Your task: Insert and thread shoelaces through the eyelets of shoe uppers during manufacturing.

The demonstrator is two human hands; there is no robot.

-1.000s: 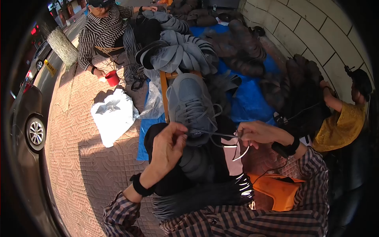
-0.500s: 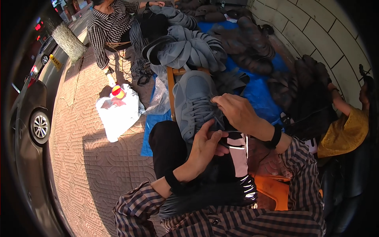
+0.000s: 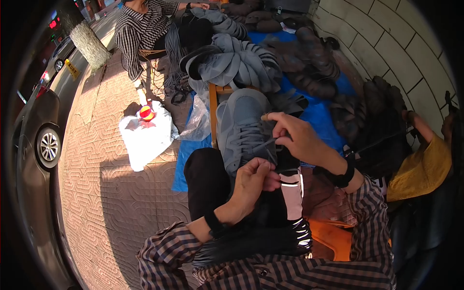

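A grey sneaker (image 3: 244,108) rests toe away from me above my knees, its laces crossing the tongue in rows. My right hand (image 3: 304,140) is at the shoe's right side, thumb and forefinger closed on a grey shoelace (image 3: 263,144) that stretches taut from the eyelets. Something yellowish wraps that forefinger's tip. Close to the shoe's ankle opening, my left hand (image 3: 249,186) is closed in a pinch; what lies between its fingertips is hidden. A bunch of black laces (image 3: 251,246) lies across my lap.
Behind the shoe stands a wooden frame (image 3: 213,113) beside stacked grey shoe uppers (image 3: 232,63). Dark shoe uppers (image 3: 309,58) cover a blue sheet (image 3: 314,116). A co-worker (image 3: 145,29) sits far left, one hand by a white bag (image 3: 147,137). At right is a tiled wall (image 3: 386,38).
My right hand has moved right and slightly down, drawing the lace out from the shoe. My left fingers have curled into a tighter pinch.
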